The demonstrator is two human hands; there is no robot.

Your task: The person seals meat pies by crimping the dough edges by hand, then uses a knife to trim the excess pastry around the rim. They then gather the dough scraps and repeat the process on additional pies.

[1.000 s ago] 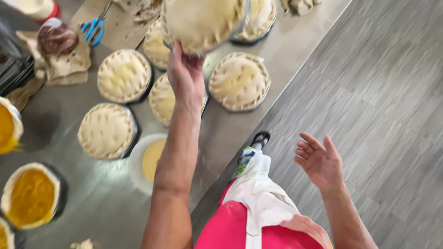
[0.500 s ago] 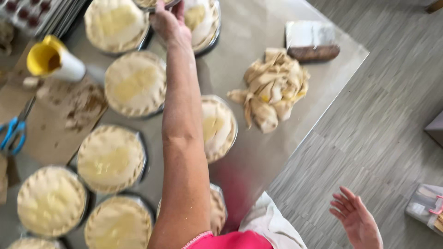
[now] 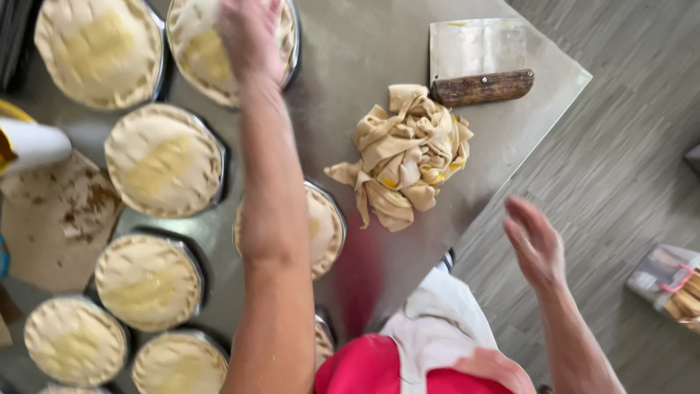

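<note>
The left hand (image 3: 251, 33) reaches far across the steel worktable (image 3: 379, 66) and lies flat on the pale dough lid of a round pie in a metal tin (image 3: 197, 44) at the far edge; the blur hides the fingers, so I cannot tell whether they pinch the rim or only press on the crust. For this to go well, the touch should be light and spread over the palm, because the raw top looks soft and would probably dent or tear under one fingertip; any lift is better taken from the tin's rim than from the pastry.

The outstretched forearm passes just above another lidded pie (image 3: 321, 226), so it should stay raised to avoid scuffing that crust. The right hand (image 3: 536, 244) hangs open and empty off the table's corner, over the grey plank floor (image 3: 627, 146), holding nothing.

Other covered pies crowd the left side, close together. A heap of tan dough trimmings (image 3: 405, 157) lies near the corner, touching a wooden-handled steel bench scraper (image 3: 477, 66).
</note>
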